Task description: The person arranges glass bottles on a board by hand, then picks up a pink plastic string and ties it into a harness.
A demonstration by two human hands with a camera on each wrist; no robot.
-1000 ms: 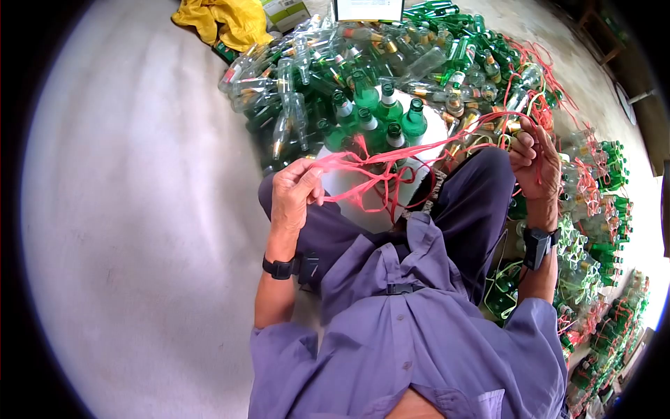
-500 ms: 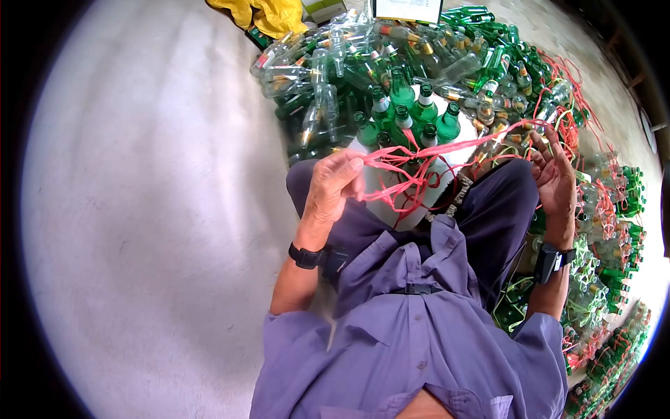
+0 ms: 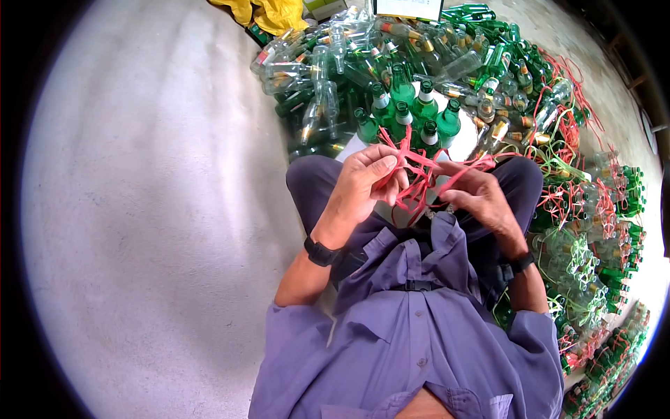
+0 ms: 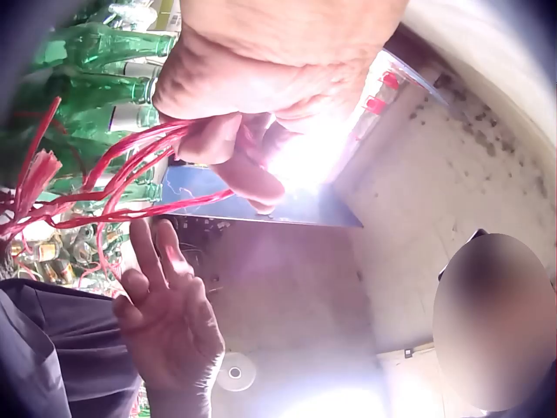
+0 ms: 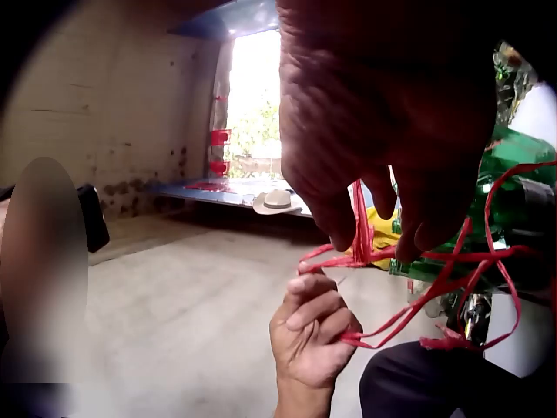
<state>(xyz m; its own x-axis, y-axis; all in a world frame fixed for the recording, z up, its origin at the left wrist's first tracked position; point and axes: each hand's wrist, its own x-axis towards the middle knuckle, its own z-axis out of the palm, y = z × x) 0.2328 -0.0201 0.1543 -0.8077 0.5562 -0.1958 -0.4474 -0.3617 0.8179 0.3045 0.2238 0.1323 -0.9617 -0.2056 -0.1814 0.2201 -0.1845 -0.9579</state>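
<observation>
A tangle of red plastic twine (image 3: 421,167) hangs between the two hands, over the lap. My left hand (image 3: 364,183) grips several of its strands between thumb and curled fingers, and loops trail out toward the right. Close to the tangle's other side is my right hand (image 3: 483,201), its fingers loosely extended and its thumb apart. In the right wrist view, a strand of twine (image 5: 360,218) passes by the right fingertips. Just beyond the hands, several green bottles (image 3: 424,107) stand upright in a cluster on a white surface (image 3: 462,148).
A large heap of clear and green bottles (image 3: 335,52) lies behind the cluster. Bottles bundled with red and light green twine (image 3: 583,258) line the right side. A yellow bag (image 3: 279,17) is at the back left, beside bare floor (image 3: 153,209).
My right hand has come in from the far right toward the left hand, leaving the stretched strand it had held up. The twine has gone slack and bunched between the hands.
</observation>
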